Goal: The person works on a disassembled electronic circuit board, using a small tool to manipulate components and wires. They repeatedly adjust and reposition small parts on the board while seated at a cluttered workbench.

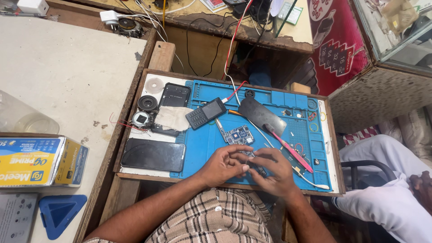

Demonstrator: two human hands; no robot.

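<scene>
My left hand and my right hand meet over the near edge of a blue work mat. Together their fingertips pinch a small dark part; what it is I cannot tell. Just beyond the hands lies a bare blue circuit board. A black keypad phone lies face up further back, with a piece of cloth beside it. A pink-handled tool lies right of my right hand.
A black smartphone lies at the mat's left, with round speaker parts behind it. A dark flat cover rests on the mat. A yellow-blue box stands at the left. Red and white wires hang behind. Another person's white-clad leg is at right.
</scene>
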